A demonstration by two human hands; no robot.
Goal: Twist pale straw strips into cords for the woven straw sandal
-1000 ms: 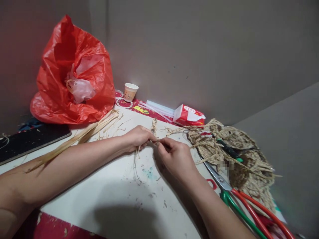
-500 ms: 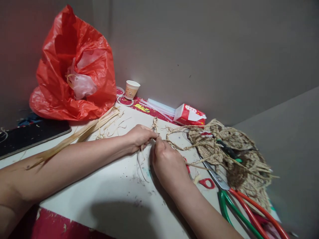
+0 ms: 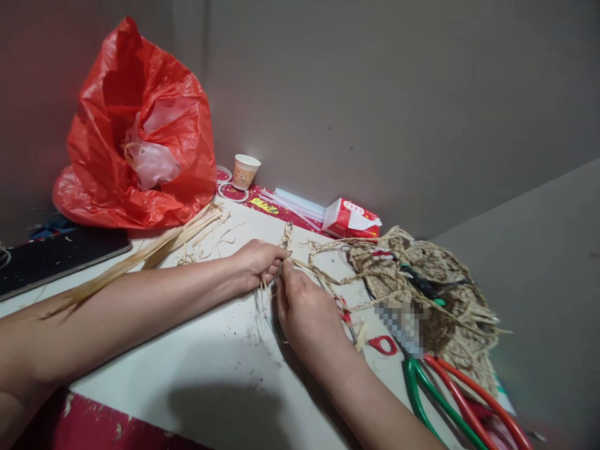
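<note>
My left hand (image 3: 262, 265) is closed around a braided straw cord (image 3: 287, 232); a short plaited end sticks up just beyond its thumb. My right hand (image 3: 309, 306) pinches at the same braid, its fingertips touching or nearly touching my left thumb. Loose thin straw strands (image 3: 266, 300) dangle below the left hand. What lies between the fingertips is mostly hidden. From the fingers the braid seems to run right toward a heap of plaited straw (image 3: 450, 275). Dry straw-coloured husk strips (image 3: 159, 247) lie beyond and across my left forearm.
Large shears (image 3: 459, 394) with red and green handles and small red-handled scissors (image 3: 382, 345) lie at the right. A red plastic bag (image 3: 187, 150), paper cup (image 3: 245, 172), drinking straws (image 3: 300, 203) and tissue pack (image 3: 351, 219) line the back. A black tablet-like slab (image 3: 56, 259) lies left.
The whole view has shifted slightly left. Both hands have moved a little left, and the right fingertips are now bunched closer beneath the left thumb. The braid stays in hand.
</note>
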